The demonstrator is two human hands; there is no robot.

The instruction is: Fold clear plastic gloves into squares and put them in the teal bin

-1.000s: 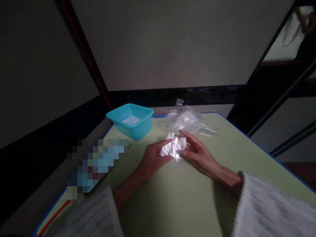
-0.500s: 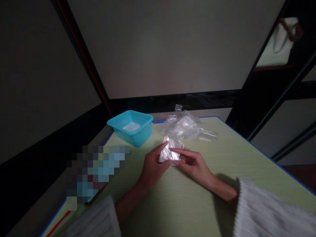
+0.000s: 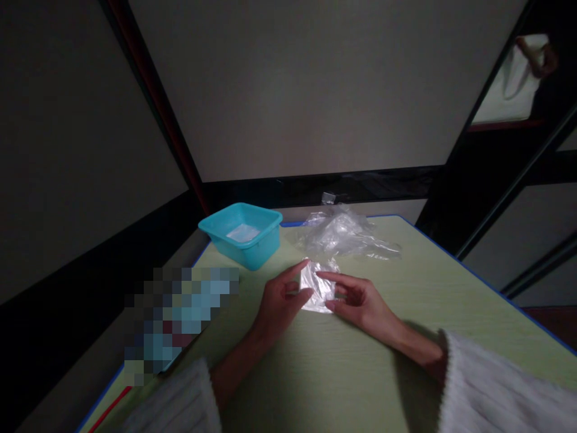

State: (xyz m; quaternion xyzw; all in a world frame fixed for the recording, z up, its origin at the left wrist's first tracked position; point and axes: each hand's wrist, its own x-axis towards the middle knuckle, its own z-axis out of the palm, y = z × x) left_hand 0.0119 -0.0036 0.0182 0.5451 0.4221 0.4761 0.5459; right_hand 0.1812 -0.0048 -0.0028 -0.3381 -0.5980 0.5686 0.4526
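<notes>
A small folded clear plastic bag point(image 3: 318, 290), roughly square and shiny, lies low over the table between my hands. My left hand point(image 3: 282, 300) has its left edge, with the index finger at the top corner and the thumb on the lower left part. My right hand point(image 3: 360, 300) grips the right side, its index finger lying across the top face and its thumb at the lower right corner. Just beyond the folded bag spreads a loose heap of crumpled clear plastic bags point(image 3: 340, 231).
A turquoise plastic basket point(image 3: 265, 243) stands at the back left, holding a flat whitish packet point(image 3: 242, 233). Along the table's left edge lies a pixelated object point(image 3: 184, 325) I cannot make out, near a red strip point(image 3: 110, 409). Cabinet panels point(image 3: 315, 90) rise behind the table point(image 3: 324, 373).
My thumbs have moved apart from the middle of the bag's near edge toward its sides. The folded bag now looks flatter and squarer, and sits slightly nearer me. The view shifted slightly.
</notes>
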